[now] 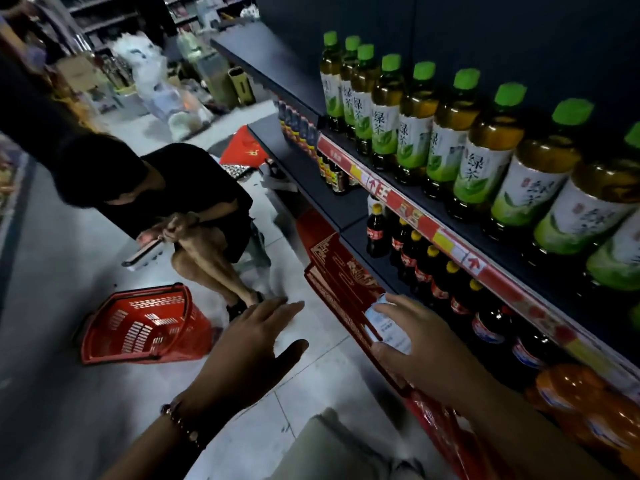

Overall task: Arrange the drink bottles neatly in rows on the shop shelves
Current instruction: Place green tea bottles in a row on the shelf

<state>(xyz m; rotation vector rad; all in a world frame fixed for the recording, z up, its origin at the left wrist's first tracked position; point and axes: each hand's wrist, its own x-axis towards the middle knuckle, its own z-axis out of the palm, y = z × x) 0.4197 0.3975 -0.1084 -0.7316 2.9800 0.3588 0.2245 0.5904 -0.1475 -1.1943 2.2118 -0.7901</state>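
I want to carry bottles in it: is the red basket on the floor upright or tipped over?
Tipped over. The red basket lies on its side on the floor, its open mouth facing the camera.

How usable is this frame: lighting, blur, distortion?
Head view: dim overall, with dark corners; wide-angle bending curves the shelf edge; green tea bottles read clearly, while the left hand, right hand and orange bottles are soft.
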